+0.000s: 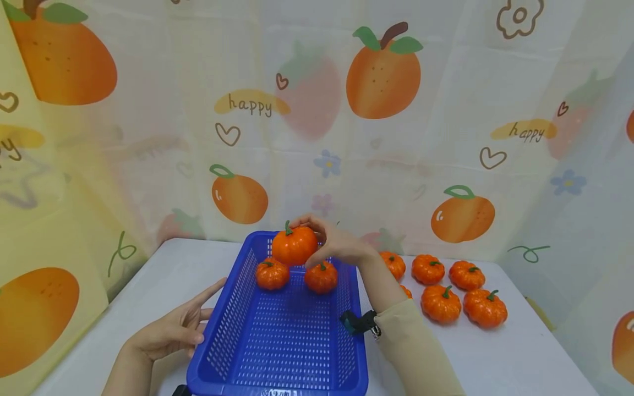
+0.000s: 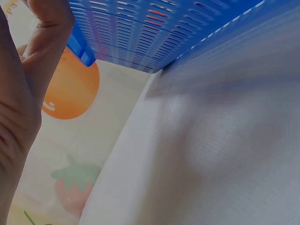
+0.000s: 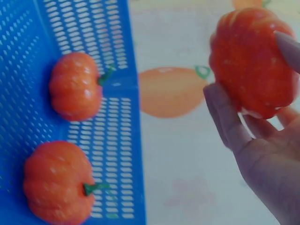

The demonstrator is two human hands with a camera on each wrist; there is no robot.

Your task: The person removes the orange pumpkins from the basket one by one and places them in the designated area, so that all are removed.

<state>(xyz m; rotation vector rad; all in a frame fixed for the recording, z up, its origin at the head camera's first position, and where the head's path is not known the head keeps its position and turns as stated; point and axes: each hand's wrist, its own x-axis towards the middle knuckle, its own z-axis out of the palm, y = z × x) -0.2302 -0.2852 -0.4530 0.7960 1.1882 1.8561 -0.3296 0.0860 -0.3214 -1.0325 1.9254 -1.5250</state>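
A small orange pumpkin point(image 1: 294, 246) with a green stem is gripped in my right hand point(image 1: 342, 243), raised over the far end of a blue plastic basket point(image 1: 287, 330). In the right wrist view, fingers and thumb close around this pumpkin point(image 3: 253, 61) from its sides. Two more pumpkins sit inside the basket at the far end, one at the left point(image 1: 272, 274) and one at the right point(image 1: 321, 278). My left hand point(image 1: 170, 327) is at the basket's left side, fingers extended and touching its rim.
Several more pumpkins point(image 1: 441, 303) stand on the white table point(image 1: 525, 352) to the right of the basket, some partly hidden behind the right forearm. A fruit-printed cloth point(image 1: 376, 181) hangs behind the table and along both sides.
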